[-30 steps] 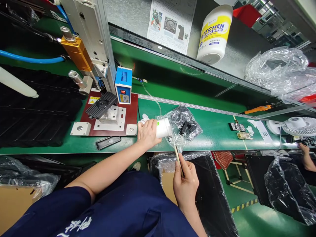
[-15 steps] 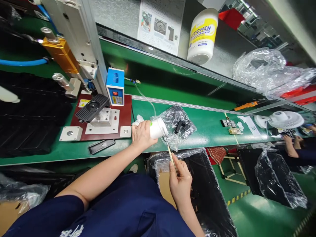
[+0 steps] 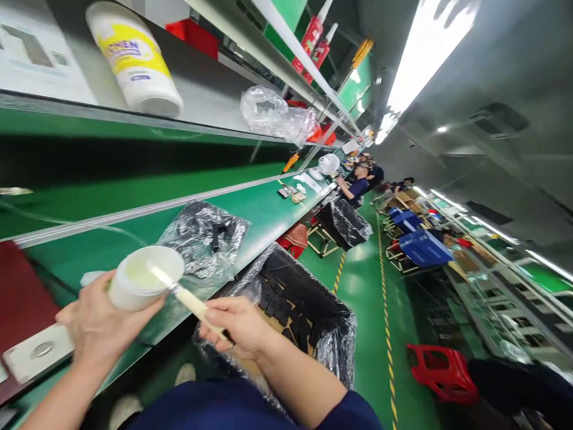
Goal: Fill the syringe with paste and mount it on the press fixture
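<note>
My left hand (image 3: 101,319) is closed around a white plastic cup (image 3: 134,294), tilted so that its open mouth faces me. Inside the cup is a pale yellowish substance. Between the fingers of my right hand (image 3: 239,325) is a small brush (image 3: 192,303) with a cream handle and a metal collar. Its light bristle end lies at the cup's mouth; I cannot tell whether it touches the contents. Just beyond the cup, a clear plastic bag (image 3: 179,239) lies on the green bench with a small black part (image 3: 216,239) on it.
A plastic-lined black crate (image 3: 344,322) below the bench edge holds several black parts. At left is a metal-topped button box (image 3: 40,349) on a red-brown base. A wipes canister (image 3: 136,65) stands on the shelf above. Co-workers (image 3: 356,185) sit farther along the bench.
My view has swung right and up, so the press and blue box have left the frame. The cup now shows its open mouth, and the brush end is at it. Both hands keep their holds.
</note>
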The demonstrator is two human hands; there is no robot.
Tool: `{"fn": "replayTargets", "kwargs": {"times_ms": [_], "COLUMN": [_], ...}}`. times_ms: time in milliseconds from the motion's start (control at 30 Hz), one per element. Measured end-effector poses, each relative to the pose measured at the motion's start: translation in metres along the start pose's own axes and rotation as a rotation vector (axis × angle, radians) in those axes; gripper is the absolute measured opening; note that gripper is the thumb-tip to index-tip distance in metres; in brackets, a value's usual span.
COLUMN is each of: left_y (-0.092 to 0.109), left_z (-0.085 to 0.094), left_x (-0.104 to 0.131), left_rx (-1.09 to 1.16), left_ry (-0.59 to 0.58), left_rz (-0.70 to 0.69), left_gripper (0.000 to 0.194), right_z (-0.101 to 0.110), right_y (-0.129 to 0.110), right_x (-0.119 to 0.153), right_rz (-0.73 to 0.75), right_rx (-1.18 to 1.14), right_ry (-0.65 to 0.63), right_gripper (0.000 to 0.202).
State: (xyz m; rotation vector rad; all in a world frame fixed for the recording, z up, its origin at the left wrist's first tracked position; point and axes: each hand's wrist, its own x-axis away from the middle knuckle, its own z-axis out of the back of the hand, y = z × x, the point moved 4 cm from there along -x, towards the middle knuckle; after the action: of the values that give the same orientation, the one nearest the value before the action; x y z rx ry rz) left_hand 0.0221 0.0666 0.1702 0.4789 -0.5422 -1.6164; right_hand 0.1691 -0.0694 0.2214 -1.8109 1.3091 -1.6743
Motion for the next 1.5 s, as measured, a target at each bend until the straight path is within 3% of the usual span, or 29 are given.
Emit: {"fn": "replayTargets", "kwargs": {"times_ms": [67,167,267,400,567,700,933,1033,1233,1500], "left_y": [-0.004,-0.015,-0.029,-0.040,-0.046,-0.045,-0.037,-0.039,-0.042,-0.050], "left_z": [-0.001,-0.010,-0.014,-0.009,-0.007,-0.010,-0.017,-0.014,-0.004,0.002], "left_x": [0.001,-0.002,-0.006,-0.004,-0.004,0.001,0.017,0.019,0.016,0.008], "left_rx": [0.098,0.166,0.194,0.193,0.221,0.270,0.376,0.418,0.449,0.414], "left_ry": [0.120,0.194,0.358,0.492,0.479,0.458,0.244,0.220,0.250,0.337], "left_rz": [-0.111,-0.263,-0.361,-0.368,-0.267,-0.259,-0.291,-0.301,-0.311,-0.264], "left_gripper": [0.075,0.081,0.090,0.093,0.090,0.089,0.092,0.091,0.092,0.090], "right_z": [-0.003,-0.001,0.006,0.017,0.027,0.029,0.008,0.001,-0.003,0.027], "right_y": [-0.001,-0.002,0.004,0.006,-0.003,-0.013,-0.046,-0.051,-0.055,-0.079], "right_x": [0.007,0.010,0.008,0.019,0.034,0.025,0.004,0.001,0.000,0.035], "right_rz": [-0.018,-0.025,-0.151,-0.271,-0.250,-0.032,1.000,1.211,1.245,1.020], "right_rx": [-0.060,-0.061,-0.048,-0.035,0.053,0.228,1.106,1.337,1.566,1.442], "right_ry": [-0.036,-0.065,-0.105,-0.099,-0.069,0.028,0.145,0.163,0.075,-0.039], "right_gripper": [0.042,0.034,0.037,0.032,0.034,0.038,0.030,0.036,0.034,0.038]}}
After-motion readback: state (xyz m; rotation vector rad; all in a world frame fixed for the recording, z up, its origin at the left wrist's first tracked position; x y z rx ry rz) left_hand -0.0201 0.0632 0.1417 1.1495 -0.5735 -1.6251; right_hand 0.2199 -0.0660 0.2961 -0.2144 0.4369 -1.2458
